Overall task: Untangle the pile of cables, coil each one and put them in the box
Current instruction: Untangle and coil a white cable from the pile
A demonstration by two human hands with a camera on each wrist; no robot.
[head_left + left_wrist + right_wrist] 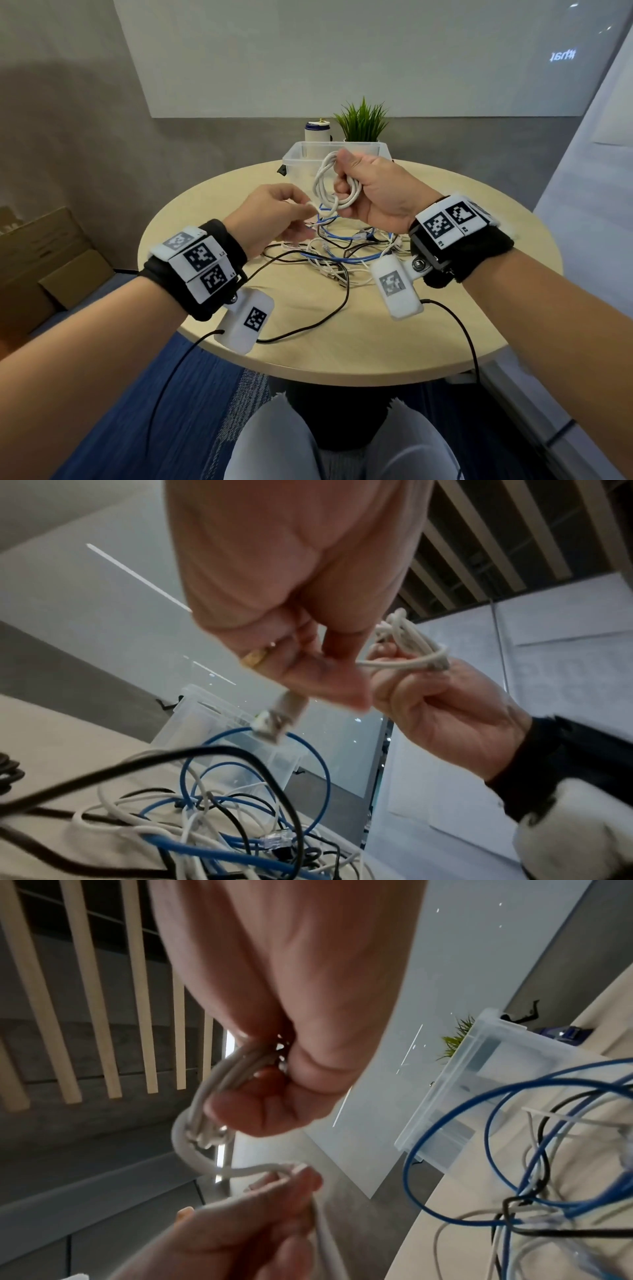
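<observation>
Right hand fisted round a white cable wound in several loops, above the tangled pile. Left hand pinches its plug end. Clear box stands just behind on the round table.

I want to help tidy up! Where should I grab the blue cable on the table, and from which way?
Probably take the blue cable by its clear plug, which lies near the top of the pile, coming down from above. The plug is stiff and easy to pinch. The cable's loops cross black and white cables, so tugging mid-cable would likely tighten the tangle.
</observation>
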